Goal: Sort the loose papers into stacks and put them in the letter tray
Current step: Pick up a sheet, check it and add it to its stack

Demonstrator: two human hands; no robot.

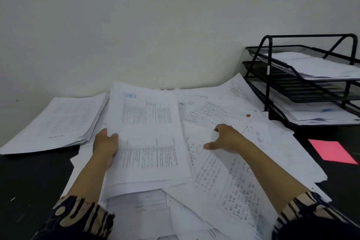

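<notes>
Papers (224, 165) strewn loose over the dark desk (29, 177) across the centre and lower right of the frame, overlapping at all angles, printed text too blurred to read. Left hand (105, 147) at centre left, thumb on top and fingers underneath, gripping the left edge of a printed sheaf (148, 134) held tilted above the spread. Right hand (224, 138) right of centre, palm down over the loose sheets, thumb stretched toward the left and fingers bent downward onto the paper; whether pinching a sheet or only pressing, cannot tell. Patterned sleeves (78, 214) at both lower corners.

Squared stack of sheets (58, 122) at middle left, lying flat on the desk, apart from the loose spread and just beside the held sheaf's far corner. Black mesh letter tray (268, 76) at right edge, three tiers: paper in the top tier (311, 64), paper in the bottom tier (315, 113), middle tier showing bare mesh. Pink sheet (331, 151) on the desk below the tray, at the right edge of the spread. Small round brownish object (248, 115) on the papers near the tray's foot. Plain pale wall (155, 25) filling the upper half.
</notes>
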